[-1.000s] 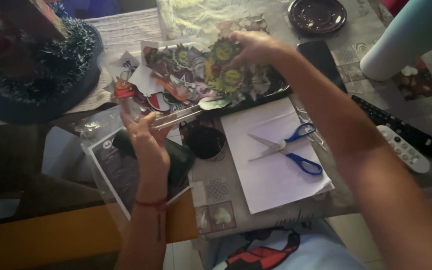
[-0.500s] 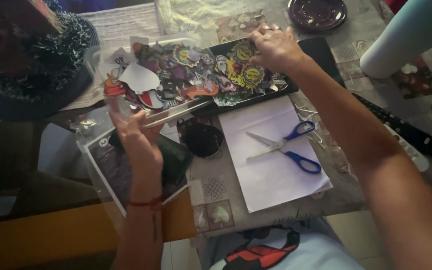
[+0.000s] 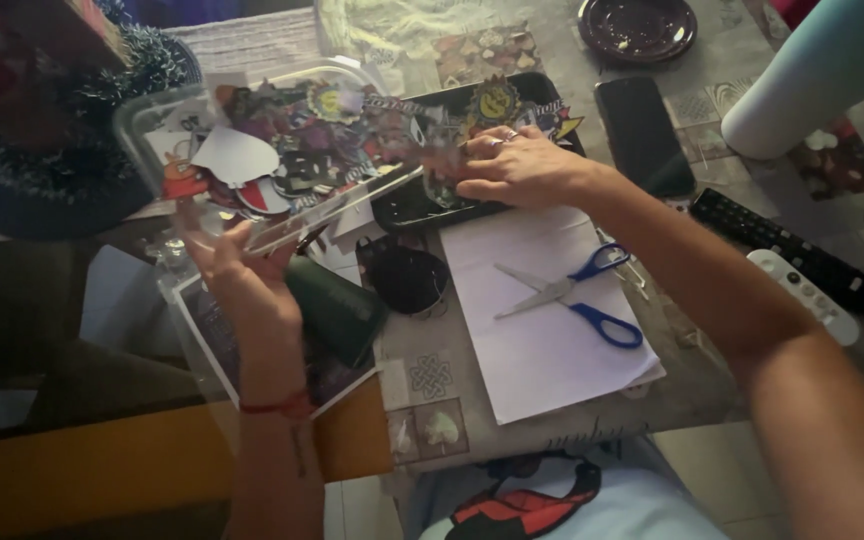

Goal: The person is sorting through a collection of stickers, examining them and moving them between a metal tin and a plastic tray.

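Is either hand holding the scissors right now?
No, the scissors lie untouched on the white paper.

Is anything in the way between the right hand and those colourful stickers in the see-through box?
Nothing visible. The right hand already reaches the open end of the clear box, its fingers at the stickers. The left hand holds the box tilted from below.

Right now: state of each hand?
Left hand: holding the clear plastic container of stickers, tilted up.
Right hand: curled, fingers down among the stickers at the black tray; grip cannot be told.
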